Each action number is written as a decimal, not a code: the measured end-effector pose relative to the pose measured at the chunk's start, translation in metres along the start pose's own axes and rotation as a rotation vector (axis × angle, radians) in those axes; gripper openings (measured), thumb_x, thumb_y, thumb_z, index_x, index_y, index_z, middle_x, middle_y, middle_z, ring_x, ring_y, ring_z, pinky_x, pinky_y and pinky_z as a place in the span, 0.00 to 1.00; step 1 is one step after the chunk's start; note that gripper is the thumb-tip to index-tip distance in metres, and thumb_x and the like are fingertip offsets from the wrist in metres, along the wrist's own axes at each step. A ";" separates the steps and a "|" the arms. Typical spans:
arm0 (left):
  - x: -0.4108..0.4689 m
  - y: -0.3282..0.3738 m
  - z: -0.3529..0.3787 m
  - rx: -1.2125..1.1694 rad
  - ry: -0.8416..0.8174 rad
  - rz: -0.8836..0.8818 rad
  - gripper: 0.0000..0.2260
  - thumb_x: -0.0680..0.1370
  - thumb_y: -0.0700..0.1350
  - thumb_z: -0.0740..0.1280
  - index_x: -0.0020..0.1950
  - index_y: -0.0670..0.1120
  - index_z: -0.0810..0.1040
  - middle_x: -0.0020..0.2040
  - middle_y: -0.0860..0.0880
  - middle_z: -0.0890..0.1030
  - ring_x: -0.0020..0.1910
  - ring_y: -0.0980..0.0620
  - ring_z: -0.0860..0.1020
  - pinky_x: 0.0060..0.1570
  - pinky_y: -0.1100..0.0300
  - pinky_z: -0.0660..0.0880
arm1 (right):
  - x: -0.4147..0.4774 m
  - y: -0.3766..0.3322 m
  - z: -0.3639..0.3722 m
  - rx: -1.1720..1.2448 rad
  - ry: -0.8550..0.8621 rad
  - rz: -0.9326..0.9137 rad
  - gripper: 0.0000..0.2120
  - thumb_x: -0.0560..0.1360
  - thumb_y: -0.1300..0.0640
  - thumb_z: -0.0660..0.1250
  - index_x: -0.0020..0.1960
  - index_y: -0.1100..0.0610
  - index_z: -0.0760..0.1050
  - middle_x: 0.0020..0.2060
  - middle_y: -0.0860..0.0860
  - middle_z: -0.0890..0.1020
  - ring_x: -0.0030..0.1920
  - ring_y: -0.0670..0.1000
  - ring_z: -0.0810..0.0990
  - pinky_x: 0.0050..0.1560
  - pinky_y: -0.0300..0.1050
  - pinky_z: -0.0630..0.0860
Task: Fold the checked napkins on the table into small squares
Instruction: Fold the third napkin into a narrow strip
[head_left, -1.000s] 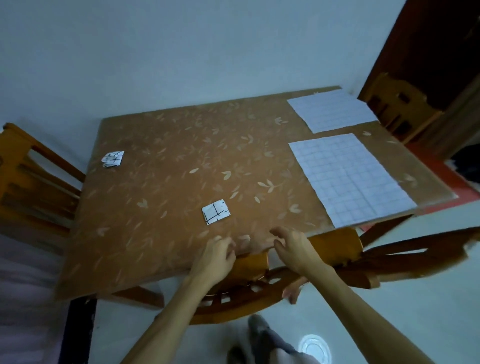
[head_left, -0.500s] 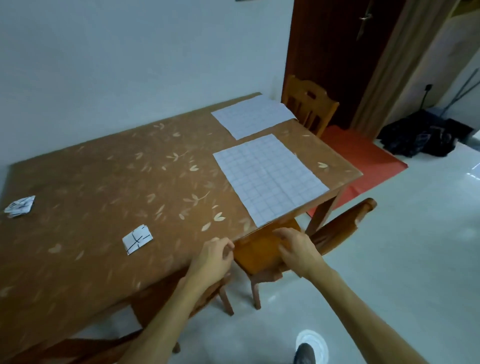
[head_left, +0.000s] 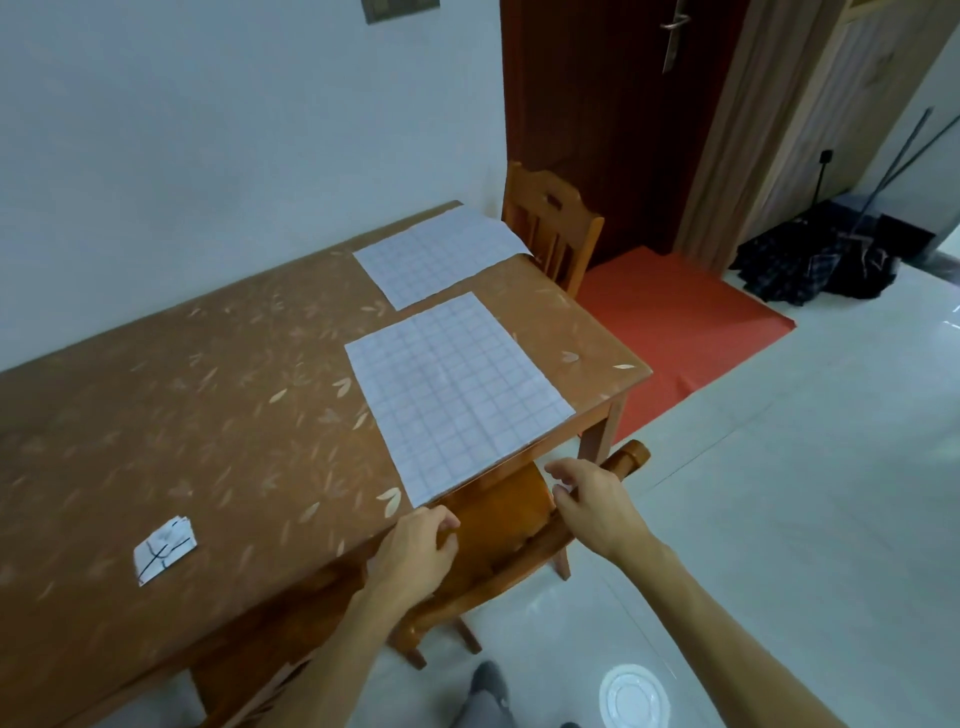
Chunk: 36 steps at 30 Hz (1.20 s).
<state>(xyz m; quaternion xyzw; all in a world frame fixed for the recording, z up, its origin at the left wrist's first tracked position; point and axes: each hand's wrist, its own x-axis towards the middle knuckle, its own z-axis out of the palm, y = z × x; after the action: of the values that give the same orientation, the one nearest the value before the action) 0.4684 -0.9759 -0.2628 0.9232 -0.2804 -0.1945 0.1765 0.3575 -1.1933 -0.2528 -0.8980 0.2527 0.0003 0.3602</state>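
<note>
Two flat checked napkins lie on the right part of the brown table (head_left: 218, 415): the near napkin (head_left: 457, 395) reaches the table's front edge, the far napkin (head_left: 441, 254) lies by the back right corner. One small folded square (head_left: 165, 550) rests near the front left. My left hand (head_left: 415, 551) hovers at the table's front edge just below the near napkin's corner, fingers curled, holding nothing. My right hand (head_left: 592, 504) hangs over the chair by the table's right front, fingers loosely apart and empty.
A wooden chair (head_left: 498, 525) is tucked under the table's front right, right beneath my hands. Another chair (head_left: 550, 223) stands at the right end. A red mat (head_left: 670, 327) and dark door (head_left: 608, 114) lie beyond; a white round object (head_left: 631, 696) sits on the floor.
My view has swung right along the table, so the flat napkins now lie straight ahead. Both hands left the table edge near the folded square and moved toward the near napkin's front corner.
</note>
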 end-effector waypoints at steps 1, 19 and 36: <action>0.007 0.003 0.001 0.006 -0.001 -0.016 0.09 0.81 0.48 0.66 0.60 0.54 0.79 0.57 0.55 0.80 0.57 0.56 0.78 0.55 0.63 0.77 | 0.007 0.005 -0.003 0.008 -0.002 0.014 0.17 0.79 0.59 0.59 0.66 0.51 0.75 0.62 0.47 0.81 0.61 0.47 0.79 0.63 0.45 0.77; 0.208 0.056 0.083 0.152 -0.081 0.098 0.23 0.79 0.45 0.69 0.72 0.50 0.67 0.72 0.50 0.67 0.72 0.50 0.64 0.67 0.59 0.70 | 0.182 0.068 -0.016 -0.258 -0.249 0.237 0.22 0.78 0.62 0.60 0.71 0.55 0.71 0.64 0.55 0.79 0.60 0.56 0.80 0.61 0.50 0.78; 0.216 0.057 0.092 0.006 0.069 -0.140 0.04 0.81 0.44 0.65 0.52 0.47 0.79 0.49 0.51 0.82 0.48 0.52 0.80 0.45 0.60 0.73 | 0.264 0.091 0.016 0.093 -0.386 0.448 0.19 0.76 0.48 0.69 0.62 0.58 0.77 0.54 0.56 0.84 0.55 0.58 0.82 0.54 0.50 0.79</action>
<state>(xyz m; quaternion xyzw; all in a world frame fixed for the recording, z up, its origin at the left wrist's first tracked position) 0.5663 -1.1676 -0.3737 0.9473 -0.2094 -0.1735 0.1695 0.5493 -1.3580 -0.3719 -0.7856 0.3714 0.2389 0.4335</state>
